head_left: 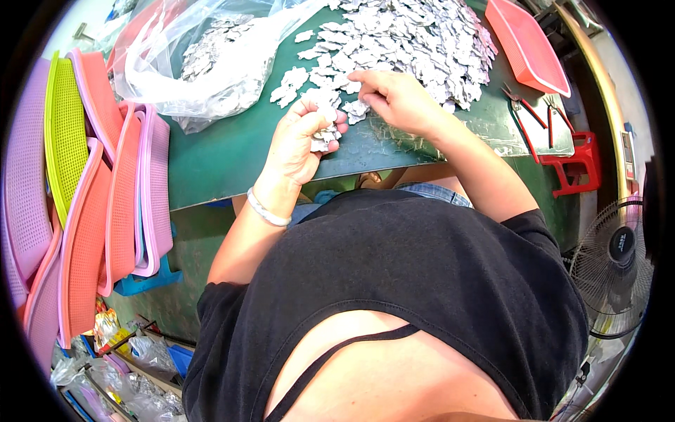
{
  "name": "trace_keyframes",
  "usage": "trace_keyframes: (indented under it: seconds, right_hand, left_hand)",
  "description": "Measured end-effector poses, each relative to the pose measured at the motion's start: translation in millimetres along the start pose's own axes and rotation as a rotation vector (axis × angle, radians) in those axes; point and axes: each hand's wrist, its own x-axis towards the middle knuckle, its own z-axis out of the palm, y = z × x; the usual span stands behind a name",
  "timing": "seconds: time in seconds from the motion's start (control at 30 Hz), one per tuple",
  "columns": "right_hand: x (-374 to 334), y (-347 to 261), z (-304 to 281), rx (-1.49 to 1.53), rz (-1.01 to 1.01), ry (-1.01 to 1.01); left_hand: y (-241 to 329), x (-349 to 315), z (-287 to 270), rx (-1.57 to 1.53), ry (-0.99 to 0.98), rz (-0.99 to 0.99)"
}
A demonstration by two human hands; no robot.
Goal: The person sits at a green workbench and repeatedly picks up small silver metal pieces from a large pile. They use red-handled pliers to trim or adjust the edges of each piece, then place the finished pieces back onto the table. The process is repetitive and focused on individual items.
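My left hand (296,141) is closed around several small flat white-grey pieces (325,133), irregular in outline, just above the table's near edge. My right hand (402,102) reaches over the near side of a big pile of the same pieces (415,42). Its forefinger is stretched out among them and the thumb is apart from it; I see nothing held between them. A few loose pieces (290,86) lie beside my left hand. What the pieces are exactly, I cannot make out.
A clear plastic bag (246,88) of similar pieces stands at the left on the green table (204,165). Far right are a pink tray (524,49) and red-handled pliers (524,112). Stacked plastic baskets (88,190) rise at the left; a red stool (587,165) and a fan (619,246) stand right.
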Motion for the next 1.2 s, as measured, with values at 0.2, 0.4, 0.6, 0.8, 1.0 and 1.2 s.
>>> trace_keyframes:
  seconds: [0.2,0.4,0.6,0.8,1.0,1.2]
  right_hand:
    - [0,3,-3,-0.15,-0.127,-0.06]
    - [0,-1,-7,-0.108,-0.015,-0.095]
    - [0,-4,-8,-0.116,-0.084,-0.111]
    - [1,5,-3,-0.202,-0.213,-0.045]
    - [3,-3,-4,-0.313,-0.171,-0.096]
    - [2,7,6,-0.121,-0.057,0.086]
  left_hand:
    - [0,5,-5,-0.041,-0.037,-0.055]
    - [-3,5,-10,-0.022,-0.031,-0.036]
    - [-2,5,-6,-0.017,-0.006,-0.04]
    - [-2,4,-4,-0.005,0.014,-0.054]
    - [-2,4,-4,0.003,0.031,-0.054]
    - [-2,5,-3,0.041,0.039,-0.042]
